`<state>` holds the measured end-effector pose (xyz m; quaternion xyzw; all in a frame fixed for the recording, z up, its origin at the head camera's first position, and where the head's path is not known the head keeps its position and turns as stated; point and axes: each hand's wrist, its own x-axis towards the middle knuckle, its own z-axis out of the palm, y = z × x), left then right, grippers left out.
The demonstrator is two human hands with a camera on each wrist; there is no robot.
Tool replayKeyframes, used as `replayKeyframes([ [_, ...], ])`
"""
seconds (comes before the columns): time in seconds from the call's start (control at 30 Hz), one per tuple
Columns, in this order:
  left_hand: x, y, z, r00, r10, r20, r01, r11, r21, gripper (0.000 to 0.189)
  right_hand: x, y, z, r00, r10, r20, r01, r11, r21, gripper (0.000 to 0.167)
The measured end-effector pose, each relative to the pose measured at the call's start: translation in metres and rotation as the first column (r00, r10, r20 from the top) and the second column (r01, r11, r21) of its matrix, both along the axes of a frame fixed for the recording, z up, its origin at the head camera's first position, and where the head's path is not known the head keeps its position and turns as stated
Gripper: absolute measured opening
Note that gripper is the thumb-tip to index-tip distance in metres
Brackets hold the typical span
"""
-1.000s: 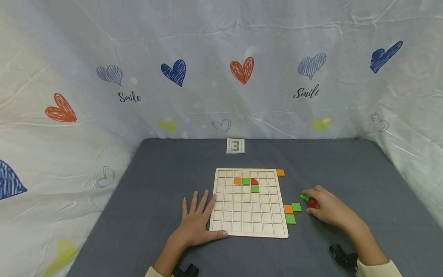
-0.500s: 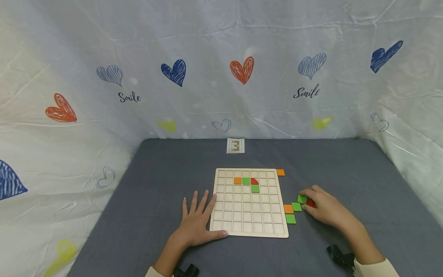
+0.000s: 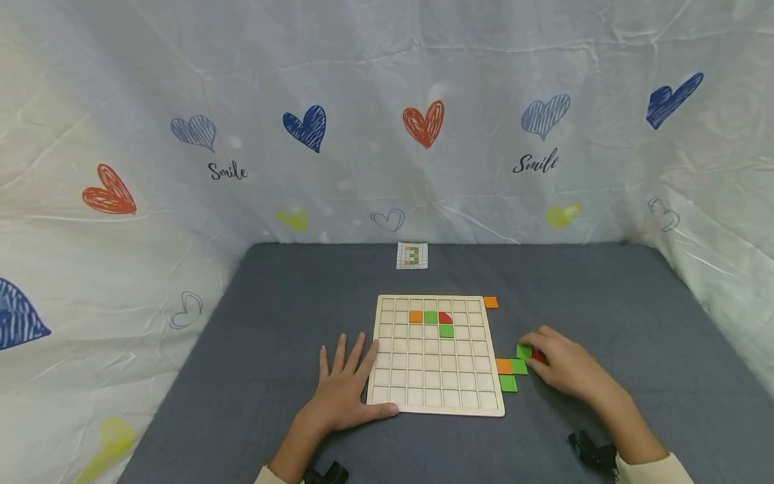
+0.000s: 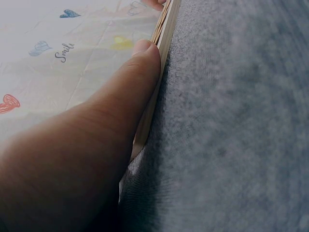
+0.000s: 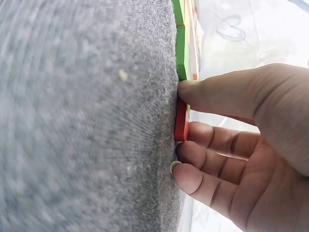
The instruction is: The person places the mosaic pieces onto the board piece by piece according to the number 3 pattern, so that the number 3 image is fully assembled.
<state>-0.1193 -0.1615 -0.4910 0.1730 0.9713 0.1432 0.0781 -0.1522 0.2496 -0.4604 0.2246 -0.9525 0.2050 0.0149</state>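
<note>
In the head view a wooden grid board lies on the grey cloth. An orange tile, a green tile, a red quarter-round tile and another green tile sit in its cells. My left hand lies flat with spread fingers at the board's left side, thumb along the front edge. Right of the board, my right hand curls its thumb and fingers round a loose green tile and a red tile side by side on the cloth.
Beside the board's right edge lie an orange tile, a green tile touching it and another green tile. One orange tile is at the upper right corner. A pattern card lies behind the board.
My right hand has slid left, bringing the loose green and red tiles closer to the board. The green tile beside the orange one has shifted slightly toward me. My left hand has stayed put.
</note>
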Motion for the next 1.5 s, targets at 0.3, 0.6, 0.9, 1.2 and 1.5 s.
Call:
replayKeyframes([
  [0.3, 0.002, 0.001, -0.002, 1.0, -0.002, 0.001, 0.002, 1.0, 0.007, 0.118, 0.0, 0.005, 0.003, 0.999, 0.024, 0.035, -0.024, 1.0, 0.004, 0.024],
  [0.6, 0.0, 0.002, 0.002, 1.0, 0.006, 0.007, -0.006, 1.0, 0.01, 0.117, 0.006, -0.01, 0.011, 0.999, 0.052, 0.005, -0.052, 0.999, -0.017, 0.02],
  [0.9, 0.001, 0.002, 0.002, 1.0, 0.006, 0.007, -0.006, 1.0, 0.007, 0.117, 0.006, -0.033, 0.003, 0.99, 0.135, -0.042, -0.135, 0.991, -0.003, 0.02],
  [1.2, 0.001, 0.002, 0.003, 1.0, 0.005, 0.002, -0.005, 1.0, 0.015, 0.116, 0.003, -0.037, 0.004, 0.986, 0.125, -0.109, -0.117, 0.99, 0.08, 0.023],
  [1.5, 0.001, 0.001, 0.003, 1.0, 0.014, 0.003, -0.014, 1.0, 0.008, 0.117, 0.001, -0.033, 0.006, 0.989, 0.138, -0.054, -0.136, 0.99, 0.046, 0.024],
])
